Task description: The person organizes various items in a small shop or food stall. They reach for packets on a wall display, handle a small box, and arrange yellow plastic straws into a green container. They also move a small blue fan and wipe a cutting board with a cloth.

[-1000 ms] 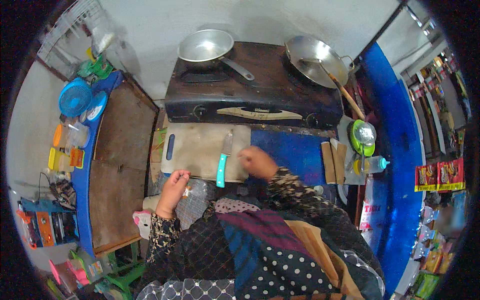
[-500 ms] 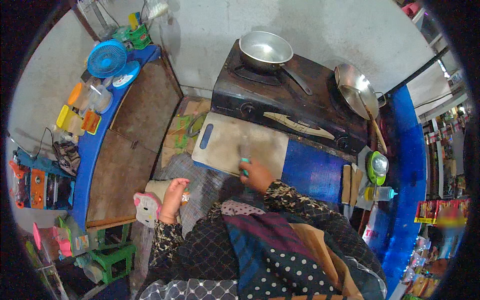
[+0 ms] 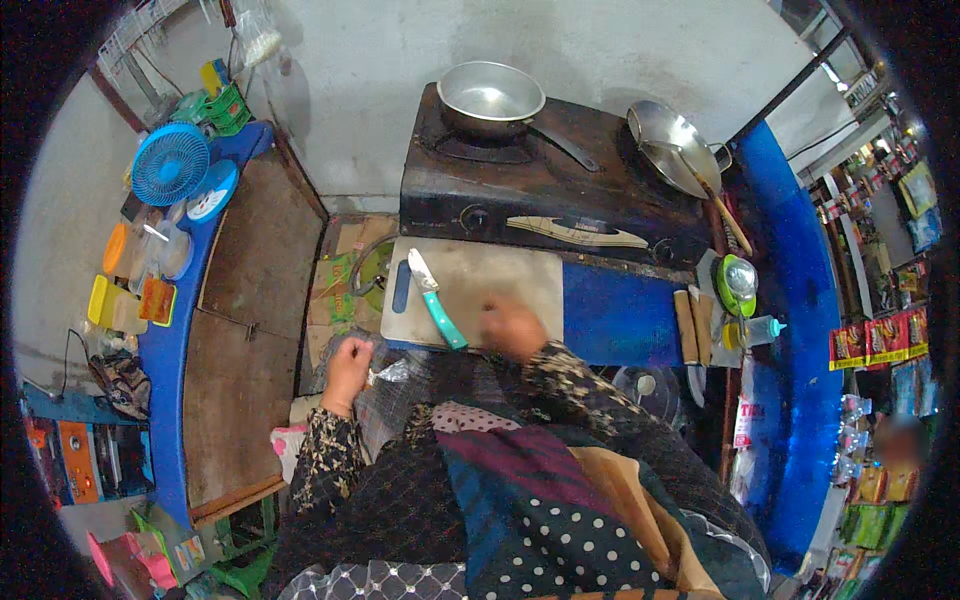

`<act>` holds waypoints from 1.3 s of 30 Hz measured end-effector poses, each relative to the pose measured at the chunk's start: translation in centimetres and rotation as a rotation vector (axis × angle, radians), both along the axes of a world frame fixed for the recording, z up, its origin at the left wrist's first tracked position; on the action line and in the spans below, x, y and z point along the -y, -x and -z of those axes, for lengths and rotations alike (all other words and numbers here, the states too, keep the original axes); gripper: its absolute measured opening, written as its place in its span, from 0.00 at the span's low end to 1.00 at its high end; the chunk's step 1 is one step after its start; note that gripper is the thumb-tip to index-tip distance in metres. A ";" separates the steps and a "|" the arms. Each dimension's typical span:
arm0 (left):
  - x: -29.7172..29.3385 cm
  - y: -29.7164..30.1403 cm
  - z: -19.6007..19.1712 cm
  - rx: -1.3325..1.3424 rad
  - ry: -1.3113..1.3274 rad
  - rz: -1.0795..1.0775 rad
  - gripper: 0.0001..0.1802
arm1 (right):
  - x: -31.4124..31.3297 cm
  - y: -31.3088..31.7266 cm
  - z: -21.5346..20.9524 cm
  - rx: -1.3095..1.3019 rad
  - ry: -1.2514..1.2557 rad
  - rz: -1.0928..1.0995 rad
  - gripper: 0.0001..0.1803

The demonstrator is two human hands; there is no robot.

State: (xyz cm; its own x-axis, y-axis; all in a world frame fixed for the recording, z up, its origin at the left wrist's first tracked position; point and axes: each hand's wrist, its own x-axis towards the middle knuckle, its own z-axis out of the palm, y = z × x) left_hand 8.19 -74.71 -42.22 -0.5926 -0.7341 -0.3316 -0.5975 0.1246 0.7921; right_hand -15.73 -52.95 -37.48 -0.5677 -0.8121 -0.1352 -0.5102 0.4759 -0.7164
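On the pale cutting board (image 3: pixel 540 270) lies a knife (image 3: pixel 438 312) with a teal handle, its blade toward the stove. My right hand (image 3: pixel 515 328) is over the board's near edge, to the right of the knife and apart from it. Motion smears its fingers, so their closure is unclear. Left of the board's near corner, my left hand (image 3: pixel 348 370) has its fingers pinched together on a small clear plastic packet (image 3: pixel 392 372), which sticks out to the right; its contents are too small to make out.
Behind the board stands a two-burner gas stove (image 3: pixel 570 190) carrying a saucepan (image 3: pixel 490 95) and a wok (image 3: pixel 665 140) with a wooden-handled utensil. At right are a green bowl (image 3: pixel 733 300) and a squeeze bottle (image 3: pixel 766 330). A blue-topped cabinet (image 3: pixel 265 240) bounds the left.
My right hand has let go of the knife, which now lies toward the board's left side. The view has shifted slightly. My left hand still pinches the packet.
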 end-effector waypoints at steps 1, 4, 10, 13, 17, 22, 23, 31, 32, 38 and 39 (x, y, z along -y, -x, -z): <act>0.2 0.4 0.1 -0.021 0.061 0.036 0.15 | -2.4 0.9 1.4 -0.161 0.083 0.192 0.12; 0.4 2.0 -0.8 -0.041 0.190 0.122 0.17 | -9.0 2.6 4.3 -0.347 0.030 0.572 0.11; 0.3 3.9 -1.4 0.045 0.308 0.252 0.17 | -11.0 2.7 7.8 -0.148 -0.078 0.697 0.10; 0.8 4.1 -0.9 0.068 0.302 0.274 0.17 | -11.0 3.3 9.4 0.008 -0.024 0.802 0.12; 1.8 4.2 1.8 -0.032 0.259 0.269 0.17 | -11.1 4.4 9.8 0.165 0.037 0.780 0.07; 1.8 4.5 1.2 -0.056 0.149 0.227 0.14 | -11.7 4.2 9.4 0.237 0.070 0.797 0.10; 2.1 4.3 1.2 -0.079 0.075 0.202 0.13 | -11.8 4.1 9.9 0.249 0.094 0.783 0.10; 1.3 3.1 0.0 -0.214 0.048 0.165 0.11 | -12.4 1.9 12.3 0.229 0.190 0.806 0.09; 1.2 2.8 -0.1 -0.211 0.004 0.141 0.11 | -11.9 1.6 11.5 0.203 0.204 0.802 0.09; 1.4 2.5 1.8 -0.156 0.091 0.116 0.11 | -10.8 1.3 8.7 0.135 0.175 0.773 0.08; 1.1 2.8 1.6 -0.146 0.075 0.108 0.11 | -10.9 1.3 8.6 0.147 0.179 0.776 0.08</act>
State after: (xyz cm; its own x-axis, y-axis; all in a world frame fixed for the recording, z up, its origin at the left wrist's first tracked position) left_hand 5.38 -75.83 -43.80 -0.7069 -0.6833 -0.1829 -0.4570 0.2439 0.8554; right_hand -17.03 -42.00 -46.09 -0.9649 -0.2100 -0.1578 0.0242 0.5273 -0.8493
